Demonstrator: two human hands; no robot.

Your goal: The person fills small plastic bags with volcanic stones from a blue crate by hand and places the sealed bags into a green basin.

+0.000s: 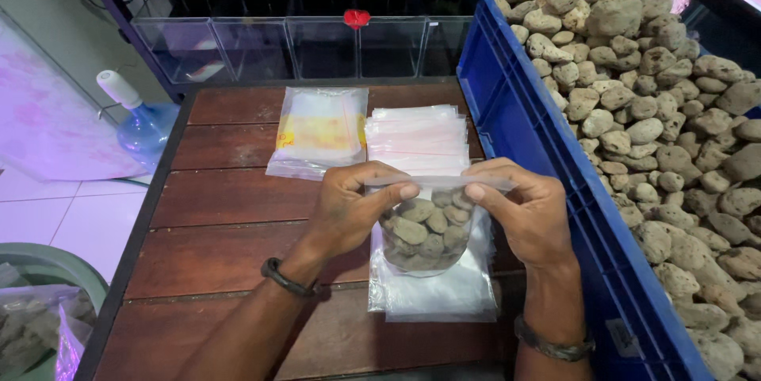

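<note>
While both hands pinch the top strip of a small clear zip bag (pixel 426 230), the bag already holds a load of grey-brown porous stones, so filling looks done and what is left, by my read, is closing the strip along its length. Left hand (pixel 349 206) grips the strip's left end, thumb and forefinger closed on it near the middle. Right hand (pixel 529 210) grips the right end the same way, fingertips closed on the plastic. Whether the seal is pressed shut all the way across, cannot tell.

Bag hangs upright, mouth at 12 o'clock, stone-filled belly at 6 o'clock. Its top strip runs 9 to 3 o'clock, roughly level; the bag is held just above the desk (pixel 230 230), over a stack of empty clear bags (pixel 432 294) lying flat.

More empty bags (pixel 418 137) lie in a pile at 12 o'clock of the hands, and a packet with yellow-orange print (pixel 319 134) sits just beside that pile at its 9 o'clock. Blue plastic crate (pixel 515 119) heaped with the same stones stands at 3 o'clock, touching the desk edge. At 8 o'clock, low left, a green tub (pixel 55 262) holds bags that seem already filled. A water jug (pixel 143 123) stands on the floor at 10 o'clock.
</note>
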